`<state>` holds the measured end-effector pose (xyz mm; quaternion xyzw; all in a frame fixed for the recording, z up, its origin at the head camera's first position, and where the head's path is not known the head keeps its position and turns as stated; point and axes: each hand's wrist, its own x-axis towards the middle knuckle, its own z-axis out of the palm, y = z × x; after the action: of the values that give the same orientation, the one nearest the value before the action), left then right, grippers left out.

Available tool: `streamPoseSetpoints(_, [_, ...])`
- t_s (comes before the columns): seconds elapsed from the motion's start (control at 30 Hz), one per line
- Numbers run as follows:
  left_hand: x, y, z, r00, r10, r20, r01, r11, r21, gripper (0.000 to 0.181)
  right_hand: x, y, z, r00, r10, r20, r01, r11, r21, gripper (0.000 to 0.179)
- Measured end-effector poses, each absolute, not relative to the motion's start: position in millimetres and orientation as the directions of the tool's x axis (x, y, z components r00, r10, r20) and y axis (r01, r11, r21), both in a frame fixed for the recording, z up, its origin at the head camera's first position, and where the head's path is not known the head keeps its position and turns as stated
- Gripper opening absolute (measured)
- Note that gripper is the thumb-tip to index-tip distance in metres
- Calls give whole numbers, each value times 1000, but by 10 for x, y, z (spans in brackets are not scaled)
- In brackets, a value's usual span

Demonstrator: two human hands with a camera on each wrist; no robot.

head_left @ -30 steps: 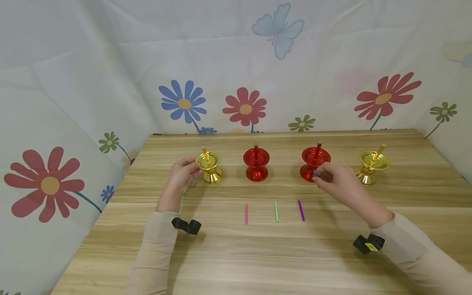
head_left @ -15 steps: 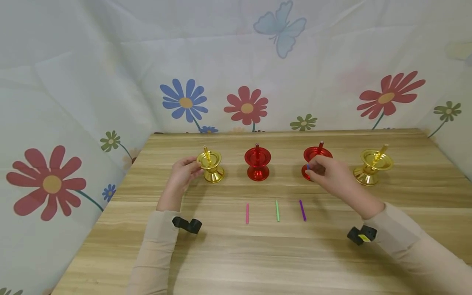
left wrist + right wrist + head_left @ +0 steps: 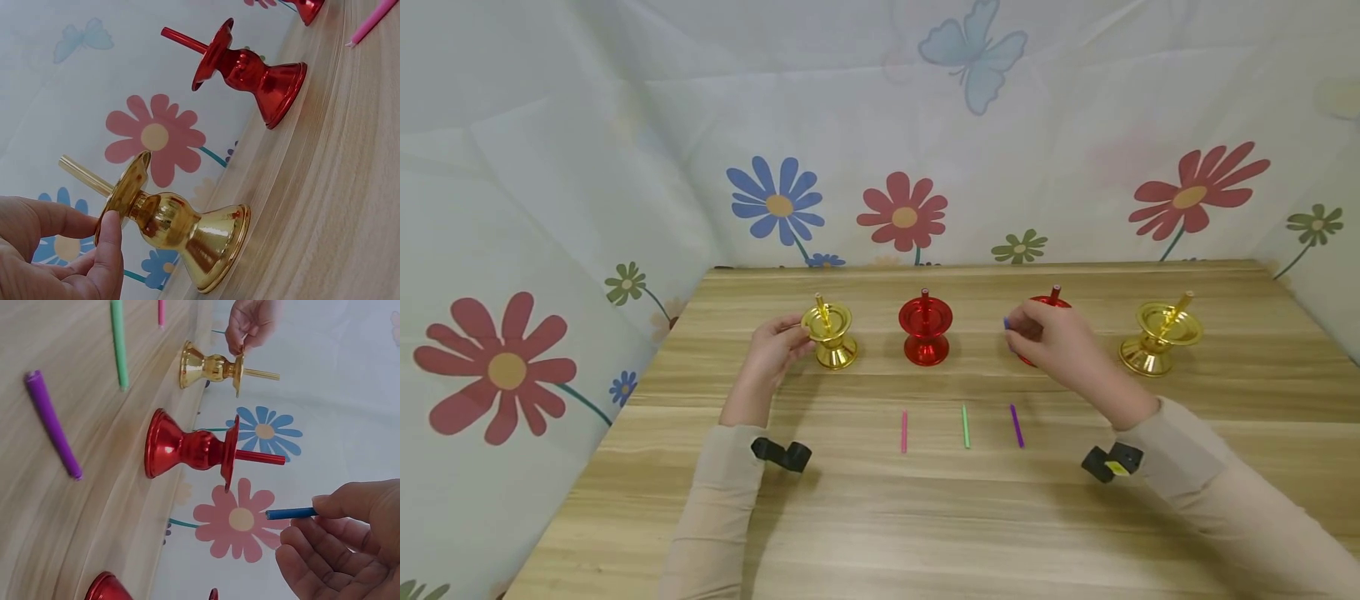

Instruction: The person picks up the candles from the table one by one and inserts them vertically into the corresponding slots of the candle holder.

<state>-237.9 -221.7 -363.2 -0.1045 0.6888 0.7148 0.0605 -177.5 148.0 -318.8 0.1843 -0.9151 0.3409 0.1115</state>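
Observation:
My left hand (image 3: 775,348) pinches the rim of the leftmost gold candlestick (image 3: 837,353) between thumb and fingers; the left wrist view shows the gold candlestick (image 3: 165,222) upright on its flared base. A thin blue candle (image 3: 290,514) is pinched between the thumb and fingers of my right hand (image 3: 1063,348), one end sticking out. In the head view this hand is in front of the right red candlestick (image 3: 1056,298), hiding most of it. The other red candlestick (image 3: 927,345), with a bare upright tube in its dish, stands between the two hands.
Another gold candlestick (image 3: 1147,357) stands at the far right of the wooden table (image 3: 925,525). Nearer lie a pink candle (image 3: 904,432), a green candle (image 3: 966,427) and a purple candle (image 3: 1017,427). A flowered cloth (image 3: 820,100) hangs behind the table.
My right hand has moved left with the blue candle, from the front right of the right red candlestick to across it. The left hand keeps its place on the gold rim.

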Motion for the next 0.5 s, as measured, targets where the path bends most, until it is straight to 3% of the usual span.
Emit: streamPoseSetpoints(0.5, [-2394,-2219,-3651,-972,-57,-228,-227,-33,973,44,-1872,1181,-3192,-912,-261,317,-410,637,-653,12])
